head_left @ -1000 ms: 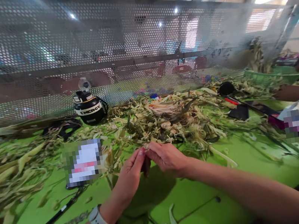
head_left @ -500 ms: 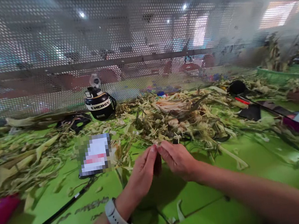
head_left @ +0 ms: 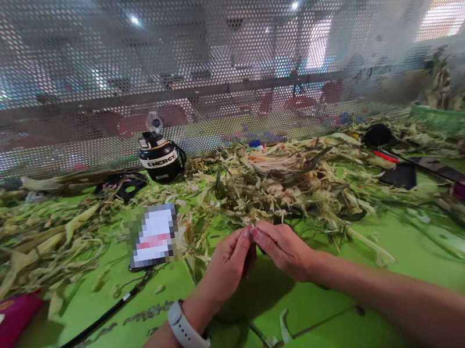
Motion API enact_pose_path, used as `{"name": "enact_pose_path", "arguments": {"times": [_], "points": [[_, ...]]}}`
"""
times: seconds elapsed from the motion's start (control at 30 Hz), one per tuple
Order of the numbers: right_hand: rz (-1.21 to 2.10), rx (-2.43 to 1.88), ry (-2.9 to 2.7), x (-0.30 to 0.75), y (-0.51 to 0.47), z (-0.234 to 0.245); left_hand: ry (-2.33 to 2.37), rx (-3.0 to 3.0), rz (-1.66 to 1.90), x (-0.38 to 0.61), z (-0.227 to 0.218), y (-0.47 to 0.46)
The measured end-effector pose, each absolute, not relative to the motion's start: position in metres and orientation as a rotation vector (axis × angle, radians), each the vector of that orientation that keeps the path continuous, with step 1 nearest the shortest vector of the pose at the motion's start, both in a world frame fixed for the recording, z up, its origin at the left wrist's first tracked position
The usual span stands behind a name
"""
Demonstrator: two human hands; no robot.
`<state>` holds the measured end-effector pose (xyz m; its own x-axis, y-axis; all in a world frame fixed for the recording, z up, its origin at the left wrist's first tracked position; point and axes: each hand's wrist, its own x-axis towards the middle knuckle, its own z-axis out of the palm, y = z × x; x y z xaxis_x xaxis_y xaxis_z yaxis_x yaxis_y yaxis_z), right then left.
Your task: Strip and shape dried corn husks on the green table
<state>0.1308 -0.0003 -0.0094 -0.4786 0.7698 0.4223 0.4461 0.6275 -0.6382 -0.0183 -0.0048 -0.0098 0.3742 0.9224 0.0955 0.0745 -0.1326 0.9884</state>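
My left hand (head_left: 230, 256), with a white watch band (head_left: 188, 328) on its wrist, meets my right hand (head_left: 282, 248) over the middle of the green table (head_left: 335, 322). Thumbs and fingertips of both are pinched close together, tip to tip. Whatever lies between them is too small and too covered to make out. Just beyond the fingertips is a heap of dried, pale husk-like plant scraps (head_left: 287, 183). A narrow leaf strip (head_left: 285, 325) lies on the table nearer to me.
A phone (head_left: 154, 236) with a cable (head_left: 104, 312) lies left of my hands. Behind it stands a black jug marked ENERGY (head_left: 162, 158). More dry leaves (head_left: 27, 247) cover the left side. A green basin (head_left: 453, 115) is at the far right, and a perforated metal screen (head_left: 196, 56) rises behind.
The view has swung slightly left, so everything sits a little further right. My hands remain together, and the fingertips have shifted only slightly.
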Motion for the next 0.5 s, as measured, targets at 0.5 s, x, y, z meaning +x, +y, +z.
{"name": "enact_pose_path", "arguments": {"times": [0.5], "points": [[-0.023, -1.682, -2.056, 0.164, 0.065, -0.005, 0.949, 1.457, 0.824, -0.015, -0.007, -0.005]]}}
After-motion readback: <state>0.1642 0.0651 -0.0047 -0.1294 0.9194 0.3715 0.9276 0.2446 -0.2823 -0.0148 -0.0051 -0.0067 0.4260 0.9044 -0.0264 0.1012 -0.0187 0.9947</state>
